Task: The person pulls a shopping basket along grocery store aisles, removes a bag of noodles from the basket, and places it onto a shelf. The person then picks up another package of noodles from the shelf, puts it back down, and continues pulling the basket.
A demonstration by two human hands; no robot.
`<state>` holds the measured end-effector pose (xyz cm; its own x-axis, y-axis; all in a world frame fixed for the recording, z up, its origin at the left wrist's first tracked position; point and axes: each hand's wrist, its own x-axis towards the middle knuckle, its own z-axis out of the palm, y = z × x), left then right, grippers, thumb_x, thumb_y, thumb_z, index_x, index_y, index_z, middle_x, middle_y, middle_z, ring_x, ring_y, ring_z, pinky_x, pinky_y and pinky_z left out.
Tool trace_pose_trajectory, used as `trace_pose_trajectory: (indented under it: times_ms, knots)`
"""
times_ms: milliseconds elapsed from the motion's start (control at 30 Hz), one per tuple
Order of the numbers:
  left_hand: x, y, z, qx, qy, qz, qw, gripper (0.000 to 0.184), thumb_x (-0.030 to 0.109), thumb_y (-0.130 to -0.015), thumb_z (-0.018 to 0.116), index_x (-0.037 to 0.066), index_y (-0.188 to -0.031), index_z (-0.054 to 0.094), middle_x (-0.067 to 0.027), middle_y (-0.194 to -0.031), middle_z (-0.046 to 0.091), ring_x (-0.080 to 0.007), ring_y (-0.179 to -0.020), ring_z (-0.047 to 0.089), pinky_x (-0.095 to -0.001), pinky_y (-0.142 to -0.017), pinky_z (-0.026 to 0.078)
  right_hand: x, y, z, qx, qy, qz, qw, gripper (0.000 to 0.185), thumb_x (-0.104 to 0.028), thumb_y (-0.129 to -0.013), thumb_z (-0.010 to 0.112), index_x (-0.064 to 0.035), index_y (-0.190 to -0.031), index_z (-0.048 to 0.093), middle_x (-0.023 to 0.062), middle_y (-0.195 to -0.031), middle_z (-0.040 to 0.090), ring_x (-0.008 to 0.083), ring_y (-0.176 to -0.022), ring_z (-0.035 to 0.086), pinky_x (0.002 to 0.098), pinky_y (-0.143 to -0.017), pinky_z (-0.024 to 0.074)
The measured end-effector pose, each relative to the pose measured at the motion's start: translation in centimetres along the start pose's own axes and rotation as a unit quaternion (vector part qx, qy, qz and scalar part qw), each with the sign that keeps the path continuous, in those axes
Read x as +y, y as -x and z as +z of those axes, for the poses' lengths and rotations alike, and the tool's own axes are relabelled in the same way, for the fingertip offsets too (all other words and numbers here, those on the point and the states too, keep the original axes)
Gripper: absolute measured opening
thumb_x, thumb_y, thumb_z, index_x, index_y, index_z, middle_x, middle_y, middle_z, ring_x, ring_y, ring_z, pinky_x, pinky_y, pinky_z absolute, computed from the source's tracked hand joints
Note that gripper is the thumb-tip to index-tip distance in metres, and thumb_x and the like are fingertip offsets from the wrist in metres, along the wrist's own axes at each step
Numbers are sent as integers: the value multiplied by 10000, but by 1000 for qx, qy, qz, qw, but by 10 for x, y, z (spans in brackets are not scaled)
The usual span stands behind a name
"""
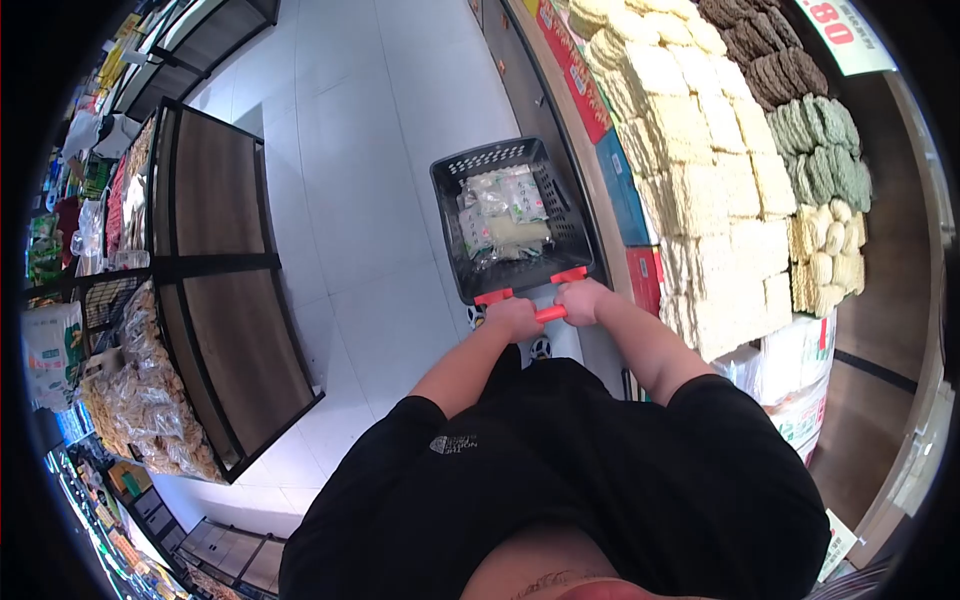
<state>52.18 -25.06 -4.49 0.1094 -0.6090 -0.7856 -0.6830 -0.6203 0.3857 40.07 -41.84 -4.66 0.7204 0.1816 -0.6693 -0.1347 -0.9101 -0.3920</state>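
Observation:
A dark grey plastic basket (457,245) stands upright in front of me, with several clear and white plastic packages (505,205) lying inside. A red handle (551,314) runs along its near side. My left hand (514,317) is wrapped round the left part of this handle, and my right hand (580,301) grips the right part. Both hands are closed, a short gap apart. The basket's right side is close beside the shelf edge.
On the right, a shelf holds stacked pale noodle blocks (700,180), green bundles (820,150) and dark brown bundles (765,55). Dark-framed display stands (225,190) with bagged goods (145,390) line the left. Tiled floor (345,150) runs between them. A price sign (843,35) hangs top right.

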Motion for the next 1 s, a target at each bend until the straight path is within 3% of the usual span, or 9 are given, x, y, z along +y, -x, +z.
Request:
trace_pose_trajectory:
  times_ms: [133,233,333,533,633,733,1000]
  knots:
    - [-7,-16,-21,1,1,-6,1000,402,404,-810,633,135,-1080,761,-145,-1106,740,-330,-1056,699,-446,-935,550,10,-14,-20,-9,-10,7,1000,215,-251,-793,615,-147,-935,738,113,-1041,709,317,-1011,692,490,-851,551]
    - [-8,-19,-47,-35,-9,-12,999,414,405,-826,616,170,-1141,749,-130,-1202,718,-316,-1128,680,-466,-966,541,18,-23,-39,-8,-21,10,1000,198,-235,-792,608,-145,-909,740,104,-983,722,322,-986,700,495,-844,548]
    - [-13,-23,-64,-27,-13,-17,999,406,405,-827,619,160,-1123,752,-138,-1158,729,-329,-1105,685,-461,-952,546,17,-27,-68,-34,-26,19,999,192,-232,-798,600,-147,-903,737,100,-960,732,330,-964,708,490,-841,549]
    - [-27,-51,-96,-17,-19,2,1000,405,406,-816,630,138,-1094,754,-164,-1069,741,-357,-1032,700,-464,-925,552,41,-58,-101,-63,-3,3,998,301,-213,-794,580,-184,-1036,757,92,-1079,748,314,-1024,711,495,-854,554]
    - [-37,-62,-111,12,-24,9,1000,376,379,-804,635,89,-1017,742,-196,-1006,737,-379,-975,702,-475,-897,552,55,-72,-114,-54,-36,-9,998,320,-210,-802,573,-193,-1067,753,93,-1106,748,314,-1062,705,553,-870,539]
    - [-46,-72,-132,1,-24,9,1000,367,371,-807,638,81,-1008,738,-199,-1000,736,-378,-974,701,-476,-901,549,63,-78,-136,-25,-56,-13,998,269,-240,-782,605,-171,-994,756,110,-1026,746,338,-1025,700,558,-845,521]
    - [-64,-99,-194,-12,-47,-22,999,366,396,-806,628,115,-1003,755,-176,-1026,741,-351,-995,704,-457,-896,559,85,-120,-179,-16,-73,-18,997,308,-232,-799,591,-178,-1048,763,126,-1082,743,340,-1085,695,594,-874,521]
